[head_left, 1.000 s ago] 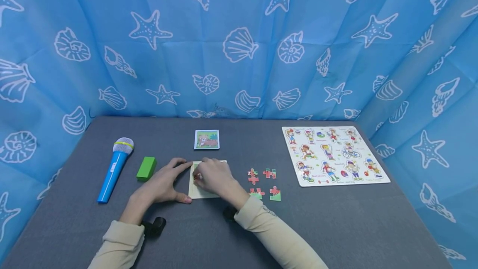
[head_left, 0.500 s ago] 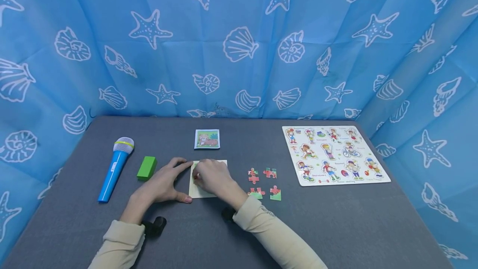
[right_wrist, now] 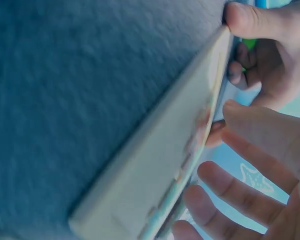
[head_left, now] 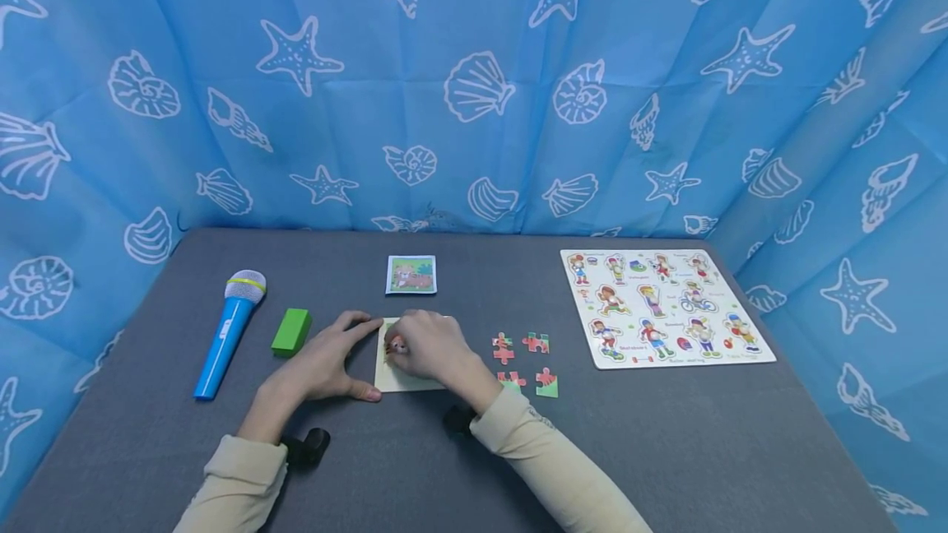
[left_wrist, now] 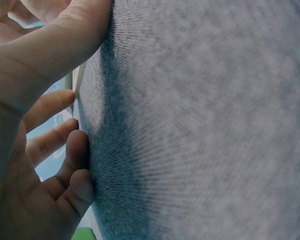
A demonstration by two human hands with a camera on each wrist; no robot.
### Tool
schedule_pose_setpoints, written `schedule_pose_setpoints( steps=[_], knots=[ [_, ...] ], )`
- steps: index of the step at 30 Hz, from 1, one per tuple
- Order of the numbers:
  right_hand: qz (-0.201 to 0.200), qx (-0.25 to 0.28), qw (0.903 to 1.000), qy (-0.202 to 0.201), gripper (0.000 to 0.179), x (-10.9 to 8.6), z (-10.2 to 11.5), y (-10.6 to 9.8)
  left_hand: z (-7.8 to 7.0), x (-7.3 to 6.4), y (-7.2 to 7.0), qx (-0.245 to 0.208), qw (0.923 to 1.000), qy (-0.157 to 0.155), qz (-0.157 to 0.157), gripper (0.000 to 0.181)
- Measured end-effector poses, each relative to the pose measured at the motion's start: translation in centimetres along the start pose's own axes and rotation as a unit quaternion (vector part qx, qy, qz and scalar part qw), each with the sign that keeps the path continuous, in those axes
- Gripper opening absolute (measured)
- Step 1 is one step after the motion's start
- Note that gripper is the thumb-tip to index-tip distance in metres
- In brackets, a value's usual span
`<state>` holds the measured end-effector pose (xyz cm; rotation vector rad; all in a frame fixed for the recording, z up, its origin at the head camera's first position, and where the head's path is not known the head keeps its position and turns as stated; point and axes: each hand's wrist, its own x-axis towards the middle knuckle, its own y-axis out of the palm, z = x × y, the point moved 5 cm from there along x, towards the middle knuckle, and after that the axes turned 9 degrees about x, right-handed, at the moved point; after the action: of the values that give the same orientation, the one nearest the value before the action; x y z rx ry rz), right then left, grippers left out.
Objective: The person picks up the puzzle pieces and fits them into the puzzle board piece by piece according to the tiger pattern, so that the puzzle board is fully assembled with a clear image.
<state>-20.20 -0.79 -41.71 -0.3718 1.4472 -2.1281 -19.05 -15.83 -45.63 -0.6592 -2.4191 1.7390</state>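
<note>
A small pale puzzle board [head_left: 403,383] lies between my two hands. My left hand [head_left: 326,364] spreads along its left side, index fingertip at the far corner and thumb at the near one. My right hand [head_left: 431,344] covers much of the board, its fingertips down at a brownish puzzle piece [head_left: 397,345] on the left half. In the right wrist view, reddish and teal pieces [right_wrist: 201,124] lie on the board's far part; that hand's fingers [right_wrist: 237,187] look loosely extended and apart. Several loose red and green jigsaw pieces [head_left: 546,383] lie right of the board.
A square picture card [head_left: 411,275] lies beyond the board. To the left are a green block [head_left: 291,333] and a blue toy microphone [head_left: 230,336]. A large white puzzle board with child figures [head_left: 666,308] sits at right; a blue curtain [head_left: 474,146] hangs behind.
My right hand has shifted slightly right and the brownish piece at its fingertips, hidden half a second ago, shows again. The left hand and the loose pieces stay put.
</note>
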Motion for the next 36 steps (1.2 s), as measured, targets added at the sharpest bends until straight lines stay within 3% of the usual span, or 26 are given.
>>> schedule_pose_setpoints(
  steps=[12,20,27,36],
  knots=[
    [-0.01,0.017,0.9995,0.025,0.021,-1.8,-2.8,-2.0,0.0,0.2,0.0,-0.002,0.9998,-0.012,0.017,0.113],
    [-0.031,0.024,0.9984,0.039,0.022,-3.5,-5.6,-2.7,0.1,0.2,0.2,0.0,0.9997,-0.017,0.016,0.113],
    [-0.034,0.015,0.9964,0.076,0.03,-5.0,-8.3,-3.3,0.1,0.3,0.3,0.0,0.9996,-0.021,0.02,0.113],
    [-0.036,0.018,0.9951,0.091,0.031,-6.5,-10.7,-3.8,0.1,0.3,0.3,-0.004,0.9996,-0.021,0.021,0.113]
  ],
)
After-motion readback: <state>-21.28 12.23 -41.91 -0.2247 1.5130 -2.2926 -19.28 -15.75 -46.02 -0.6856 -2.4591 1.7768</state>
